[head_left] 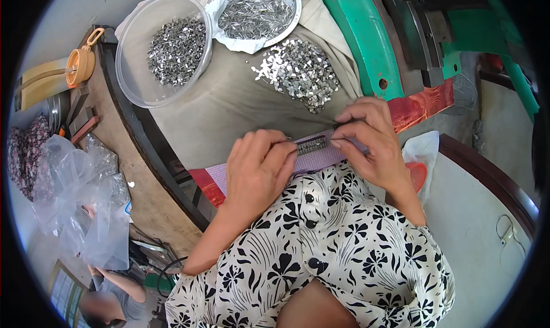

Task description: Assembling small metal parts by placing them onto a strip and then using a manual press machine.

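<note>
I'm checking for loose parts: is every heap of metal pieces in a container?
No, one heap of flat metal pieces lies directly on the greyish cloth, outside the clear tub and the lined bowl.

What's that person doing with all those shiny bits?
A person has both hands at a small dark strip on a purple mat: the left hand at one end, the right hand at the other. Beyond, a pile of shiny bits lies on the cloth. A clear tub and a bowl hold more.
</note>
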`<action>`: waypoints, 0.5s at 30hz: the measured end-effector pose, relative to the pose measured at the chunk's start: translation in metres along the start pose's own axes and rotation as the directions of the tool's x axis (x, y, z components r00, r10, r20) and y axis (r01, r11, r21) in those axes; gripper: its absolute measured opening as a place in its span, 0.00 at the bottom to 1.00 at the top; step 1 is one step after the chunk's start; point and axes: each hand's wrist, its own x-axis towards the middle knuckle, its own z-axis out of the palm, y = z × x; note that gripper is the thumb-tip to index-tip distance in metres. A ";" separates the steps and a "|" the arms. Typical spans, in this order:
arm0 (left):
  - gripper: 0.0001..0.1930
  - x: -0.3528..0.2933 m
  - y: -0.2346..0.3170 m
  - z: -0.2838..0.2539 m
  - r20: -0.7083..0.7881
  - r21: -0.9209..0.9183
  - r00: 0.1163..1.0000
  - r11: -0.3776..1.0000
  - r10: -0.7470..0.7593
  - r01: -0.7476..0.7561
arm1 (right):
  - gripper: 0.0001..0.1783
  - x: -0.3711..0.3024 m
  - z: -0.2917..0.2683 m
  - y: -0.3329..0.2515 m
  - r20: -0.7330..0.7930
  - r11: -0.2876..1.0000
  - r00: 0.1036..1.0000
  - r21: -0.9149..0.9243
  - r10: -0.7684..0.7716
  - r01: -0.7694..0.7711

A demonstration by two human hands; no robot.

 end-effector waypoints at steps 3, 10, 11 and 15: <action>0.13 -0.001 0.001 0.006 0.034 0.027 0.999 0.999 0.043 -0.044 | 0.10 -0.007 0.001 0.001 0.006 1.000 1.000 -0.002 0.027 -0.027; 0.10 0.003 0.005 0.012 0.082 0.136 0.989 0.982 0.119 -0.130 | 0.12 -0.013 0.018 0.005 0.019 1.000 1.000 -0.006 -0.018 0.018; 0.09 0.003 0.005 0.014 0.097 0.133 0.986 0.980 0.136 -0.148 | 0.12 -0.013 0.019 0.004 0.005 1.000 1.000 -0.012 -0.020 0.020; 0.08 0.006 0.006 0.014 0.134 0.138 0.977 0.973 0.168 -0.186 | 0.12 -0.013 0.023 0.003 0.034 0.999 0.999 0.017 -0.029 0.028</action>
